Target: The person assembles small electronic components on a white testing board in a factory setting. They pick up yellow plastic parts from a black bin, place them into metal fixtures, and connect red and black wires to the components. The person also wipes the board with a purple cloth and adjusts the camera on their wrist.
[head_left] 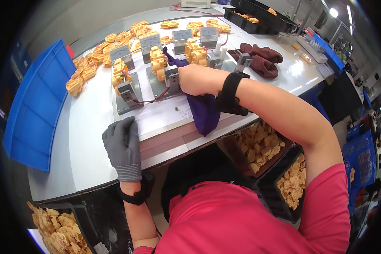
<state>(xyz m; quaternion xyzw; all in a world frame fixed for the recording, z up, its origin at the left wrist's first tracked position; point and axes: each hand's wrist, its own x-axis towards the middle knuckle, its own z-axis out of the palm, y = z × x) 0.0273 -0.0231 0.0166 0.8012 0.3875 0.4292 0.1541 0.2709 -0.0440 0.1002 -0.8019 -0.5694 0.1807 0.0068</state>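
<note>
Four dial meters (182,41) stand in a row toward the far edge of the counter (84,148), each facing its near edge, and through my remote view I follow two hands before them. The bare right hand (194,79) reaches in past the near edge, just beside the grey block (172,76) that fronts the second yellow part (158,63) from the left. Its fingers are hidden from me, so I cannot tell whether its grip is narrow or wide, or holds anything. A purple cloth (203,116) runs beneath that hand and drapes toward the near edge. The gloved left hand (122,142) rests at the near edge, fingers bent downward; I cannot tell its grip either. Loose yellow parts (99,53) spread toward the far left corner, a blue bin (38,110) stands at the left edge, and a maroon cloth (262,61) lies toward the right.
</note>
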